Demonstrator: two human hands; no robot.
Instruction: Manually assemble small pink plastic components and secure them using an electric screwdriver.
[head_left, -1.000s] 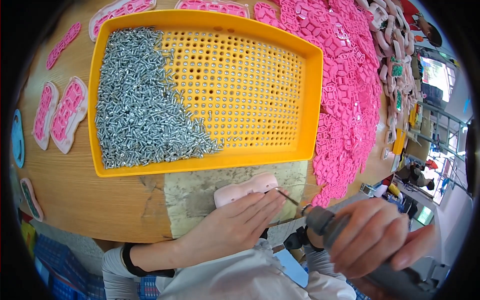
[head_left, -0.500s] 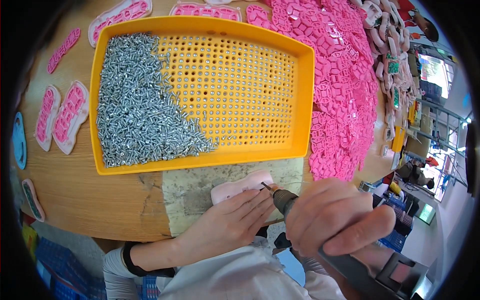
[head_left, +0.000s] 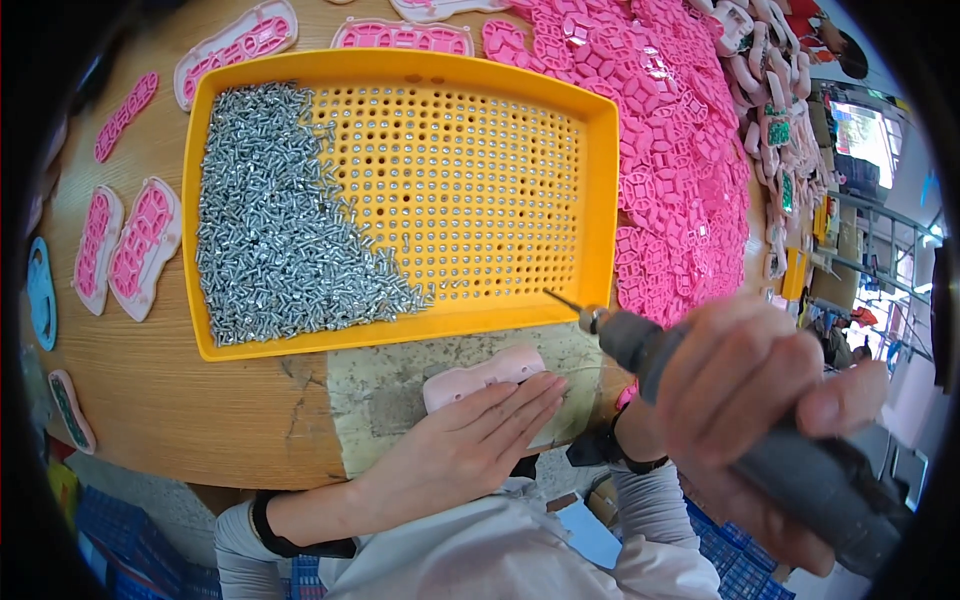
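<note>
A pale pink plastic shell (head_left: 484,377) lies on the stained mat (head_left: 375,385) near the table's front edge. My left hand (head_left: 490,425) rests flat over its near side, fingers stretched out and covering part of it. My right hand (head_left: 740,380) is wrapped round a dark electric screwdriver (head_left: 640,345), raised above the table to the right of the shell. The bit points up and left, over the front right corner of the yellow tray (head_left: 400,345). Loose silver screws (head_left: 280,220) heap on the tray's left side; many others sit upright in its holes.
Bright pink lattice parts (head_left: 680,150) pile up right of the tray. Shells with pink inserts (head_left: 145,250) lie at the left, near a blue piece (head_left: 41,293) and a shell with a green board (head_left: 71,411). More pale shells (head_left: 780,130) heap at the far right.
My right hand has lifted the electric screwdriver off the shell and moved it up and right, toward the tray's corner. My left hand stays on the shell.
</note>
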